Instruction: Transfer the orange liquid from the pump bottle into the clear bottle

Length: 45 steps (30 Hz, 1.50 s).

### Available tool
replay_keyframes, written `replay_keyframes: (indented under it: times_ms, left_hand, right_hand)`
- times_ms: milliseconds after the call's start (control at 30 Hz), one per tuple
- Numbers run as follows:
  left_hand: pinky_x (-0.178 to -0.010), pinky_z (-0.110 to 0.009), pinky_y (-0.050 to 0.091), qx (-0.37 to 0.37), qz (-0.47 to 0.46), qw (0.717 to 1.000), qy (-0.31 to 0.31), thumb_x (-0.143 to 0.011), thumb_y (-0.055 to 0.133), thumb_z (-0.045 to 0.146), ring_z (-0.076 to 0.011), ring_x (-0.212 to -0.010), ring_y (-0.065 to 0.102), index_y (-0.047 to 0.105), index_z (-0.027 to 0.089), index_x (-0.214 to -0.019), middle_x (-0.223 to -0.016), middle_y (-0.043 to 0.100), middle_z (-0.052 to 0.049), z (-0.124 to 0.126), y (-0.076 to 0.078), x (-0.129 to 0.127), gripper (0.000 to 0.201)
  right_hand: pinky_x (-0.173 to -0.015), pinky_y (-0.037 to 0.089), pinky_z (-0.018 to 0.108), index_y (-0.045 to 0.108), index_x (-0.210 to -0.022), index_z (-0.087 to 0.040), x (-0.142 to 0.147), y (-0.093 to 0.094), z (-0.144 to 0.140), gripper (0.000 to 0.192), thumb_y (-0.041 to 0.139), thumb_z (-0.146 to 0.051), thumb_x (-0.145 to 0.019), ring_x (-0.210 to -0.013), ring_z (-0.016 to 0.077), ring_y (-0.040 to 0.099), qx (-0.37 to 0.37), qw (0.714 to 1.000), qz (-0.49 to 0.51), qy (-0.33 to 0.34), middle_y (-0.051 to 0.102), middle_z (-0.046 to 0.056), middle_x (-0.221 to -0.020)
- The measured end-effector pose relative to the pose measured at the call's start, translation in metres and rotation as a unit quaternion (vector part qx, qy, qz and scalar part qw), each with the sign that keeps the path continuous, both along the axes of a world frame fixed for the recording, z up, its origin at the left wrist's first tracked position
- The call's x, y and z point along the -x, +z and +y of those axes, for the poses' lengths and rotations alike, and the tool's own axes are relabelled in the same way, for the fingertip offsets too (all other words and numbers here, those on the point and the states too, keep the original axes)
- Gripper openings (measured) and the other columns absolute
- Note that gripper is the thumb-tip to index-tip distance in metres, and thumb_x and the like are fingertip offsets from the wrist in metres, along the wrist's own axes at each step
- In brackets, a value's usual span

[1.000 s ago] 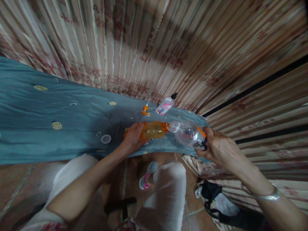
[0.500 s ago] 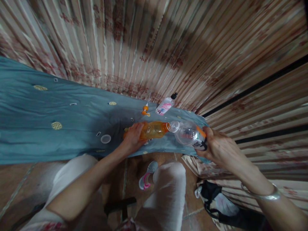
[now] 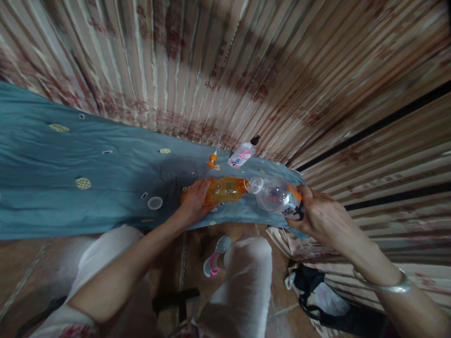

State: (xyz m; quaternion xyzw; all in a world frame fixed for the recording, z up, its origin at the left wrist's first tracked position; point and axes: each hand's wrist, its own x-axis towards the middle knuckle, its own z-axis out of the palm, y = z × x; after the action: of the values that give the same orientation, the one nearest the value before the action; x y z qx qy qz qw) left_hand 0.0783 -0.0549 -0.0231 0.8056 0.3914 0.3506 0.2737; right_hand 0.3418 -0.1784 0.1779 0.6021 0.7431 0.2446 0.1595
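Note:
My left hand [image 3: 195, 201] grips an orange bottle [image 3: 225, 189] with orange liquid in it, lying almost level above the blue cloth [image 3: 70, 178]. My right hand [image 3: 317, 217] holds a clear plastic bottle [image 3: 276, 195] with an orange-and-black label, tilted so its open mouth meets the mouth of the orange bottle. Both bottles hover over the cloth's near right end. A metal bangle [image 3: 391, 286] sits on my right wrist.
A white cap [image 3: 155, 203] lies on the cloth left of my left hand. Behind the bottles stand a small orange-tipped dropper [image 3: 212, 161] and a pink-labelled bottle with a black top [image 3: 243, 153]. Striped curtains [image 3: 225, 70] hang behind. A black bag [image 3: 317, 295] rests on the floor.

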Motion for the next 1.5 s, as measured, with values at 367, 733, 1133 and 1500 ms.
replay_keyframes:
  times_ms: [367,733,1133,1500]
  left_hand:
    - [-0.105,-0.051,0.050,-0.001,-0.005,1.000,0.002,-0.074,0.081,0.030,-0.0327,-0.120,0.063,0.048,0.020,-0.136,-0.130,0.063,-0.013,0.0005,-0.0018,-0.0003,0.071]
    - [-0.104,-0.051,0.051,-0.004,-0.007,1.000,0.007,-0.073,0.081,0.029,-0.0323,-0.117,0.064,0.049,0.020,-0.134,-0.127,0.064,-0.013,0.0008,-0.0026,-0.0006,0.070]
    - [-0.104,-0.051,0.051,0.004,-0.006,1.000,0.001,-0.076,0.078,0.031,-0.0322,-0.118,0.064,0.048,0.019,-0.134,-0.127,0.064,-0.014,-0.0005,0.0032,-0.0003,0.067]
    - [-0.104,-0.049,0.051,0.003,-0.007,1.000,0.002,-0.077,0.078,0.028,-0.0315,-0.119,0.063,0.047,0.021,-0.133,-0.127,0.064,-0.012,-0.0017,0.0040,-0.0012,0.065]
  right_hand:
    - [-0.055,0.033,0.030,0.052,-0.102,-0.013,-0.0008,-0.0016,0.0006,0.036,0.064,-0.039,-0.081,-0.060,0.0230,0.058,-0.003,1.000,0.005,0.001,0.064,0.007,-0.070]
    - [-0.053,0.033,0.029,0.052,-0.101,-0.013,-0.0020,-0.0025,0.0006,0.033,0.063,-0.038,-0.081,-0.057,0.0208,0.055,-0.017,1.000,-0.009,0.022,0.063,0.007,-0.070]
    - [-0.054,0.033,0.029,0.052,-0.098,-0.014,-0.0031,-0.0020,0.0007,0.036,0.066,-0.043,-0.081,-0.056,0.0211,0.055,-0.024,0.999,-0.022,0.031,0.062,0.006,-0.068]
    - [-0.052,0.032,0.029,0.053,-0.097,-0.014,-0.0016,0.0009,0.0007,0.035,0.066,-0.041,-0.080,-0.054,0.0198,0.053,-0.024,0.998,-0.027,0.047,0.061,0.005,-0.066]
